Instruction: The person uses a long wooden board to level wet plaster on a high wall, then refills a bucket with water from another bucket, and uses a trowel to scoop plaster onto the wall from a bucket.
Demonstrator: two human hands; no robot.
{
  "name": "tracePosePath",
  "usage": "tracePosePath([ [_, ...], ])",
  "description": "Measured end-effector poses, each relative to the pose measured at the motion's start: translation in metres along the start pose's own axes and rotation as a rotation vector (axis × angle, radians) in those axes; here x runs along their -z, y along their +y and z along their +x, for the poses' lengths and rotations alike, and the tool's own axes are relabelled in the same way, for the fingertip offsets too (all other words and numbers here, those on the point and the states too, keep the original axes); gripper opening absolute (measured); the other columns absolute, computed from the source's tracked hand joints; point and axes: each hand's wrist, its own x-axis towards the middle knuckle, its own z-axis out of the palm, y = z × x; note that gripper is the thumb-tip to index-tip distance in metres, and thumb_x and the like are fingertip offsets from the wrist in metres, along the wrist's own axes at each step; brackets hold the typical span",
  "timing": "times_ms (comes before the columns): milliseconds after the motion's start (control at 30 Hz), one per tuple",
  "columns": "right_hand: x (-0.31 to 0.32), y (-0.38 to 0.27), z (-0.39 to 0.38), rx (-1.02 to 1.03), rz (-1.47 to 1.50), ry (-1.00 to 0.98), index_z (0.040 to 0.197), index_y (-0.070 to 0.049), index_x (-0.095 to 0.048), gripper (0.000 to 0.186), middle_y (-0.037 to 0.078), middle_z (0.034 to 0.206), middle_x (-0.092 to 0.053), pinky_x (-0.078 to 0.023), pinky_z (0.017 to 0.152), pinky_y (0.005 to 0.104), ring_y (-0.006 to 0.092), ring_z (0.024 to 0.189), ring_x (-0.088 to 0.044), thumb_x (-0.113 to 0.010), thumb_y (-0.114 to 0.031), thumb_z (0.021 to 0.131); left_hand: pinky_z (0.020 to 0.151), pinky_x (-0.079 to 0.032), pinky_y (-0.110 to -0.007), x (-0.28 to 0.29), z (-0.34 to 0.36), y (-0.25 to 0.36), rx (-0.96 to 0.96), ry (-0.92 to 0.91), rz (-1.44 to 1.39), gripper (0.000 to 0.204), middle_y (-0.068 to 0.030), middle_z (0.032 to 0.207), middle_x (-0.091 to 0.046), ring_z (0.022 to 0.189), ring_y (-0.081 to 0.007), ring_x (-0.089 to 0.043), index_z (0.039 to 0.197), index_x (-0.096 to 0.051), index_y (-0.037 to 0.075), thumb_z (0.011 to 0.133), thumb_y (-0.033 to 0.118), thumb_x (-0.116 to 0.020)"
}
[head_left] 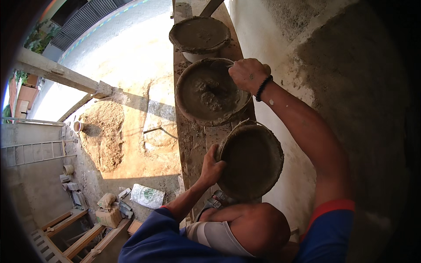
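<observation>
My left hand (pixel 213 166) grips the left rim of the nearest bucket (pixel 280 153), which tilts toward me. Its inside is coated with grey mortar, and the bottom lies in shadow. Beyond it stands a wider round tub (pixel 180 98) holding wet mortar (pixel 210 94) heaped in the middle. Over that tub's right rim my right hand (pixel 250 75) is closed around what looks like a trowel; the hand hides most of it. A black beaded bracelet circles the right wrist. Farther off sits another mortar-filled tub (pixel 199 34), its rim crusted.
The tubs rest on a narrow plank platform (pixel 189 140) beside a rough plastered wall (pixel 302 131). Well below on the left are a sand pile (pixel 103 136), a white sack (pixel 148 196), a ladder (pixel 39 152) and timber pieces (pixel 83 241). A wooden beam (pixel 61 74) crosses the upper left.
</observation>
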Motion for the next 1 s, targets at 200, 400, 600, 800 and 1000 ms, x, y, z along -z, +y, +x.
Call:
tracePosePath([
  [200,-0.067,0.007,0.021,0.219,0.187,-0.150,0.077,-0.007,-0.071,0.015,0.017,0.082,-0.069,-0.056,0.073,0.0432,0.0350,0.079,-0.068,-0.059,-0.015,0.074,0.104,-0.035,-0.038,0.001,-0.003,0.017,0.059,0.044,0.051,0.064,-0.0282,0.118,-0.055,0.117,-0.0352,-0.051,0.123,-0.046,-0.011,0.065,0.012,-0.059],
  [400,-0.072,0.003,0.020,0.243,0.440,-0.247,0.091,-0.006,-0.069,0.023,0.020,0.086,-0.068,-0.053,0.079,0.0451,0.0379,0.084,-0.066,-0.060,-0.020,0.075,0.106,-0.033,-0.040,0.002,-0.005,0.013,0.070,0.059,0.108,0.065,-0.0297,0.121,-0.052,0.120,-0.0400,-0.048,0.125,-0.045,-0.009,0.065,0.013,-0.060],
  [600,-0.067,0.011,0.021,0.213,0.621,-0.395,0.103,-0.002,-0.068,0.034,0.020,0.097,-0.068,-0.050,0.085,0.0420,0.0369,0.094,-0.064,-0.062,-0.024,0.078,0.099,-0.039,-0.041,0.003,-0.001,0.009,0.017,0.044,0.125,0.059,-0.0275,0.112,-0.054,0.112,-0.0417,-0.051,0.122,-0.044,-0.008,0.068,0.010,-0.057],
  [800,-0.073,0.024,0.009,0.207,0.829,-0.345,0.105,-0.002,-0.068,0.036,0.020,0.099,-0.068,-0.049,0.086,0.0387,0.0336,0.095,-0.065,-0.063,-0.026,0.078,0.101,-0.038,-0.039,0.004,0.001,0.010,0.072,0.028,0.076,0.063,-0.0279,0.115,-0.056,0.115,-0.0381,-0.052,0.122,-0.046,-0.010,0.064,0.011,-0.059],
  [1000,-0.051,0.028,-0.009,0.032,0.985,-0.440,0.115,0.003,-0.064,0.049,0.020,0.111,-0.066,-0.048,0.091,0.0379,0.0306,0.105,-0.063,-0.065,-0.031,0.079,0.099,-0.039,-0.040,0.003,-0.002,0.008,0.045,0.073,0.107,0.059,-0.0286,0.114,-0.056,0.114,-0.0397,-0.053,0.122,-0.045,-0.009,0.067,0.008,-0.058],
])
